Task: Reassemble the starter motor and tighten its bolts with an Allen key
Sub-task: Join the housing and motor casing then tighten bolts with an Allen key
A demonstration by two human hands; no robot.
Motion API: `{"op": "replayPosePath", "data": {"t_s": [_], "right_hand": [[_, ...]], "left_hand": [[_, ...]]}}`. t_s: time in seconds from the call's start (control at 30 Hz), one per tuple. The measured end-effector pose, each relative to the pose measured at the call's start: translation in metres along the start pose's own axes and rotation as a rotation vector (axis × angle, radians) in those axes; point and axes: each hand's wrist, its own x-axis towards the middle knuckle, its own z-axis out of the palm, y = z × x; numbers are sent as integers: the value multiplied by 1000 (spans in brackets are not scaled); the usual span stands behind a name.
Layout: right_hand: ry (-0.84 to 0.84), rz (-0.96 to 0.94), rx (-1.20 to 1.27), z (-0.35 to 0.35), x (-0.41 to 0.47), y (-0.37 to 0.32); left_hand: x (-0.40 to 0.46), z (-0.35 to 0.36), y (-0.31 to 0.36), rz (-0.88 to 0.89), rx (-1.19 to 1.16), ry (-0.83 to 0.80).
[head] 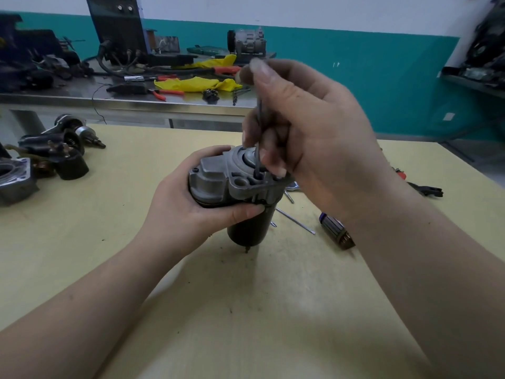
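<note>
Both of your hands are on the starter motor [240,192], a grey cast-metal nose housing on top of a black cylindrical body, which stands upright on the pale yellow wooden table [82,242], near its middle. Your left hand [188,203] wraps around the motor just under the housing, with the thumb curled across the front. Your right hand [300,127] pinches the thin dark steel Allen key [259,138] near its top; the key stands almost vertical and its lower end sits in a recess of the housing. Just beside the motor, on your right, lie a slim metal screwdriver [296,222] and a copper-wound armature [338,231]. Other dark motor parts [54,154] lie at the left edge of the table. Behind it stands a steel workbench [82,98] with yellow cloth [191,84].
</note>
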Motion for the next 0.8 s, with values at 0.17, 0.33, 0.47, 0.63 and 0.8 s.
{"op": "replayPosePath", "data": {"t_s": [0.17, 0.33, 0.47, 0.63, 0.8], "right_hand": [[120, -289, -245, -5, -10, 15], [183, -472, -288, 6, -15, 29], [90, -459, -404, 1, -14, 22], [-2, -426, -368, -5, -13, 6], [114, -384, -375, 7, -9, 6]], "left_hand": [[1, 0, 0, -8, 23, -42], [1, -1, -1, -6, 47, -49], [1, -1, -3, -10, 33, -41], [2, -2, -4, -10, 34, -42], [3, 1, -4, -16, 0, -35]]}}
